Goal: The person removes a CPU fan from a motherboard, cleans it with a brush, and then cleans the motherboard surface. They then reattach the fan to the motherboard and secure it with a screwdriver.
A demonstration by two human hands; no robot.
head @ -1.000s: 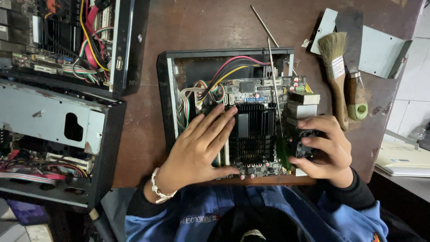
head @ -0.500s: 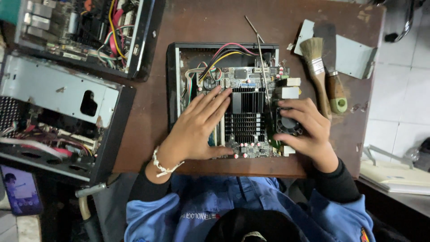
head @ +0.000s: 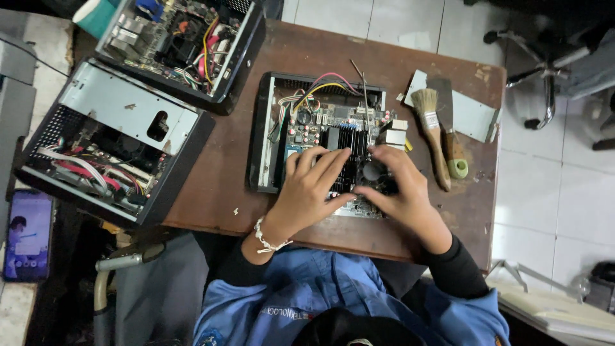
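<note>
A small open black computer case (head: 262,134) lies on the brown wooden table (head: 224,186), with a circuit board (head: 320,122), coloured wires and a black heatsink (head: 339,138) inside. My left hand (head: 311,192) lies flat on the board, fingers spread over the heatsink. My right hand (head: 400,186) rests curled on the board's right side, fingers touching a round dark part (head: 371,170); whether it grips that part I cannot tell. A white bead bracelet (head: 266,238) is on my left wrist.
Two larger open computer cases (head: 115,147) (head: 186,45) sit at the left and back left. A paintbrush (head: 430,131), a screwdriver with a green cap (head: 453,154) and a grey metal plate (head: 474,115) lie to the right. A phone (head: 29,234) is at far left, a chair base (head: 544,70) at the back right.
The view has pulled back and shifted, showing more floor. My right hand has slid left onto the board, closer to my left hand, which stays on the heatsink.
</note>
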